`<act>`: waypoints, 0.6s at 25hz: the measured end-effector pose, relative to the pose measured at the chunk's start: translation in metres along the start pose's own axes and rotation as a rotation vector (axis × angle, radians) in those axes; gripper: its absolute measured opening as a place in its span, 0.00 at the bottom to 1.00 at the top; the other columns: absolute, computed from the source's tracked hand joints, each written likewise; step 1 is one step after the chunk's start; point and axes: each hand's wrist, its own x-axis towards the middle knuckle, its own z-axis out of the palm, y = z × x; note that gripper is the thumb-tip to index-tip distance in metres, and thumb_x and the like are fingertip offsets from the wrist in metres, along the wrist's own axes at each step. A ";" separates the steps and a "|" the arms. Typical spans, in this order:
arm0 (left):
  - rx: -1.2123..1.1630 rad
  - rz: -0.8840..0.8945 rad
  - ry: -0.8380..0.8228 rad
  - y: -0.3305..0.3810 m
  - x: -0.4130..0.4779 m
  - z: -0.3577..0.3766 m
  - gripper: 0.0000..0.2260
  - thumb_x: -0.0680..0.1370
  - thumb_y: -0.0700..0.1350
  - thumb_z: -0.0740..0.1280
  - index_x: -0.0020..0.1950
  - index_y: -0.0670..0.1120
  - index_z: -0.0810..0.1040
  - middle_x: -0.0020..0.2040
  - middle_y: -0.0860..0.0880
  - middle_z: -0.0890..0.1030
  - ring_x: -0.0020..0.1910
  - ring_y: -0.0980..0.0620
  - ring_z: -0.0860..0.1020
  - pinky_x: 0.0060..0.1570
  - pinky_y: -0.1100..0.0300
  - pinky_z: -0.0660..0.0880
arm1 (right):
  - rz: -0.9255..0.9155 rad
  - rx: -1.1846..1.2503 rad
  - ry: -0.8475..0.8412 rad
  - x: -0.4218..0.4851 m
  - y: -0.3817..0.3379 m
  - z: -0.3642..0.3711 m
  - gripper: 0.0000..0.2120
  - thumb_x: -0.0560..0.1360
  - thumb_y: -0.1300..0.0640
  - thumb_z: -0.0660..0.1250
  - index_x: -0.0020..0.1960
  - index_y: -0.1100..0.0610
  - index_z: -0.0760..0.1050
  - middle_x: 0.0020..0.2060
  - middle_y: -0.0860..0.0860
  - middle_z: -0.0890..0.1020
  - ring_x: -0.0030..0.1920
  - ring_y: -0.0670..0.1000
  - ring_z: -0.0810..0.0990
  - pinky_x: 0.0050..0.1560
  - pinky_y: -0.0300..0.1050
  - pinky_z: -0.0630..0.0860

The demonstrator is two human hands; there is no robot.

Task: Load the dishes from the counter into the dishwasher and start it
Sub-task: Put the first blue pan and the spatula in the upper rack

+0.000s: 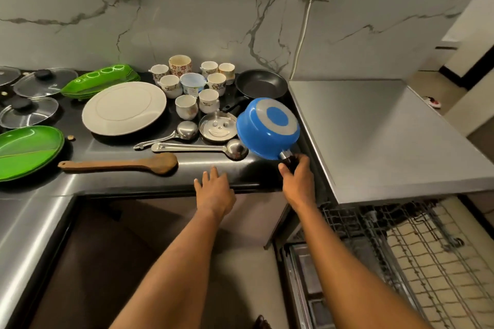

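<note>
My right hand (296,181) gripped the dark handle of the blue saucepan (267,128), fingers (303,161) curled round it. The saucepan was tilted at the worktop's (203,161) 4 o'clock corner, base facing me, right at the edge beside the dishwasher's steel top (374,136). I couldn't tell if its rim touched down. My left hand (213,189) was open, spread over the front edge at 6 o'clock, holding nothing. Two steel ladles (203,147) and a small steel plate (217,127) lay tight against the saucepan's 9 o'clock side. The frying pan (261,84) was at its 12, the cups (187,83) at 11, and the white plate (124,107) farther toward 9. A wooden spatula (120,164) lay along the front edge. The rack (401,243) stood pulled out at 5 o'clock under the steel top's front edge, with open air between it and my right hand.
</note>
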 end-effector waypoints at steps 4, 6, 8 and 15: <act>0.048 0.090 0.008 0.005 -0.040 0.019 0.24 0.80 0.46 0.61 0.76 0.48 0.63 0.80 0.44 0.52 0.79 0.42 0.50 0.76 0.42 0.48 | -0.100 -0.124 0.048 -0.033 0.024 -0.008 0.19 0.78 0.56 0.66 0.67 0.59 0.69 0.59 0.57 0.79 0.62 0.59 0.76 0.61 0.56 0.72; 0.083 0.101 -0.053 0.006 -0.064 0.031 0.27 0.80 0.46 0.61 0.78 0.48 0.59 0.81 0.43 0.49 0.79 0.42 0.47 0.77 0.43 0.46 | -0.086 -0.108 0.082 -0.052 0.042 -0.014 0.16 0.78 0.57 0.67 0.64 0.60 0.72 0.58 0.57 0.78 0.60 0.59 0.76 0.58 0.51 0.73; 0.121 0.114 -0.104 0.009 -0.086 0.039 0.29 0.80 0.46 0.60 0.80 0.47 0.54 0.81 0.43 0.47 0.79 0.41 0.45 0.77 0.43 0.45 | -0.077 -0.085 0.097 -0.071 0.060 -0.026 0.15 0.77 0.59 0.68 0.63 0.60 0.73 0.58 0.57 0.76 0.59 0.57 0.75 0.57 0.46 0.70; 0.148 0.061 -0.208 0.049 -0.145 0.059 0.32 0.82 0.48 0.58 0.81 0.45 0.45 0.81 0.42 0.42 0.79 0.40 0.41 0.76 0.44 0.43 | -0.102 -0.157 0.036 -0.107 0.119 -0.074 0.15 0.75 0.59 0.69 0.61 0.60 0.75 0.55 0.55 0.78 0.57 0.56 0.76 0.58 0.51 0.74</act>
